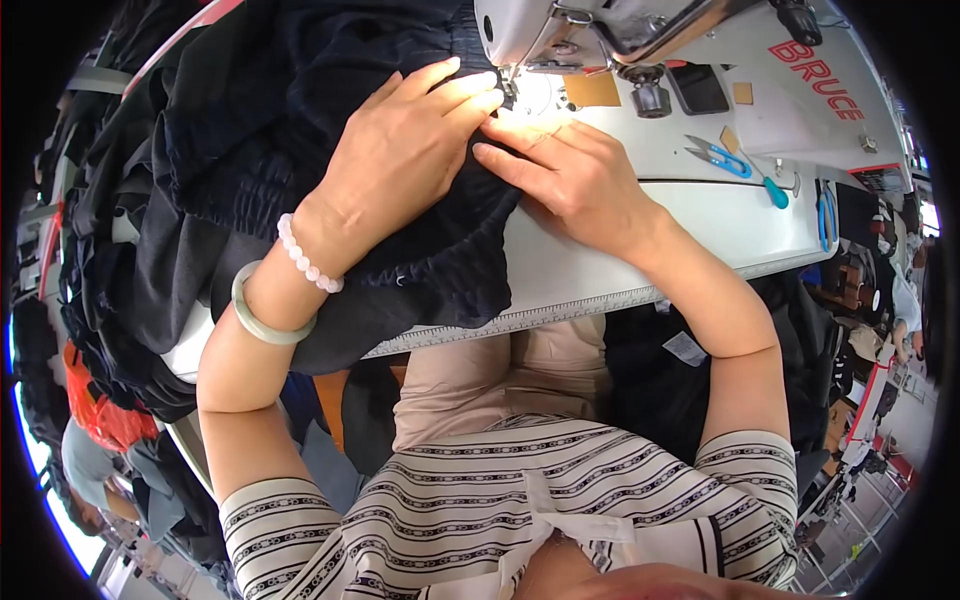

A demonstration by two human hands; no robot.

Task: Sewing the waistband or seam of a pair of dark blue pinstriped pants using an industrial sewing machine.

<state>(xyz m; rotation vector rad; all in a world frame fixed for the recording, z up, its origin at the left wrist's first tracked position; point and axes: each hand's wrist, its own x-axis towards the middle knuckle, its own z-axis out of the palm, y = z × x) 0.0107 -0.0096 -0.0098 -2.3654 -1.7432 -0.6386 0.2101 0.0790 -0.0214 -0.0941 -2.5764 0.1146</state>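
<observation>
My left hand [409, 142] lies spread on a dark garment [247, 176] with gathered, elasticated bands, its fingertips just left of the presser foot [508, 90]. The left thumb is hidden. Close in front of the foot, my right hand [574, 169] pinches the garment's edge between thumb and fingers; the exact grip is partly covered. Both hands' fingertips nearly meet beside the lit needle plate [536, 94] of the sewing machine [517, 26]. Cloth bunches over the table's left side and hangs past its front edge.
Blue thread snips [724, 159], a teal-handled screwdriver [775, 193], a phone [697, 88] and blue-handled scissors [827, 214] lie at the right. A ruler strip [517, 319] runs along the table's front edge. Another person [90, 465] is at the far left, near a red bag [112, 416].
</observation>
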